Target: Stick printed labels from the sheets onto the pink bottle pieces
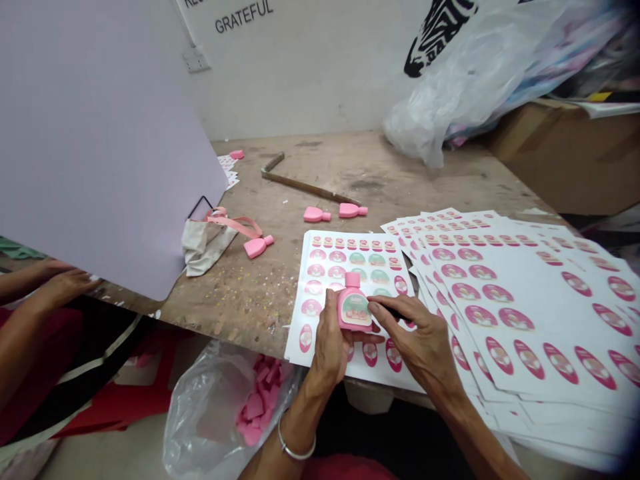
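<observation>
My left hand point(330, 337) is closed around a small pink toy bottle point(352, 281), held upright over the sheets with its cap on top. A green and cream label point(356, 309) covers its front. My right hand point(423, 337) is at the bottle's right side, its thumb and fingertip at the label's edge. Held in its curled fingers is a thin dark tool point(405, 318), mostly hidden, so its kind cannot be made out. Beneath both hands lies a sticker sheet point(320, 240) with pink and green labels, some covered by my hands.
More sticker sheets point(530, 300) spread at the right. Loose pink bottles point(316, 214) and a bent metal bar point(310, 187) lie farther back. A cloth pouch point(203, 243) sits by a tall pale board point(100, 133). Below the edge hangs a plastic bag point(200, 407) of pink pieces. Another person's hands point(60, 287) are left.
</observation>
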Tool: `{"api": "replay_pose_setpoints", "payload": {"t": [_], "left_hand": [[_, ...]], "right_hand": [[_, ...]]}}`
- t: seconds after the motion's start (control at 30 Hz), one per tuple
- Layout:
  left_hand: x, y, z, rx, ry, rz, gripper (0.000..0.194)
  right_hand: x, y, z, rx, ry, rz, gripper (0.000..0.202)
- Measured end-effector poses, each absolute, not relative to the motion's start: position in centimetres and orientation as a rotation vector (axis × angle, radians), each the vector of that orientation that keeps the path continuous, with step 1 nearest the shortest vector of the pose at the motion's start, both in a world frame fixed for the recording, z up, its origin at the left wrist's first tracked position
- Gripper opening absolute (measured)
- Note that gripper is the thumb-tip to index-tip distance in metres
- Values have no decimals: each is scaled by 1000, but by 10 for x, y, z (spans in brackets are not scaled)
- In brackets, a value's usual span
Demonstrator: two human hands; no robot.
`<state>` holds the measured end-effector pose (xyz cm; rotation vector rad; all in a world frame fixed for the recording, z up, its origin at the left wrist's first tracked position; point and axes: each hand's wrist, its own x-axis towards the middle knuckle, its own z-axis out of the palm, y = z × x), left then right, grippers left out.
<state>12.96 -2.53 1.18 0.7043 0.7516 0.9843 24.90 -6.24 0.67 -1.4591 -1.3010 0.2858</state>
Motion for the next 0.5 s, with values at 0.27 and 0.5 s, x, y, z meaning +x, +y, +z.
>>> {"api": "replay_pose_setpoints", "payload": {"t": [0.27,0.5], "left_hand": [[128,-26,14,761,748,1029,45],[119,-29,18,926,662,958,31]], "right_hand": [[246,-59,8,-1472,-1406,113,16],[271,-54,10,-1823,-1368,-160,41]]}}
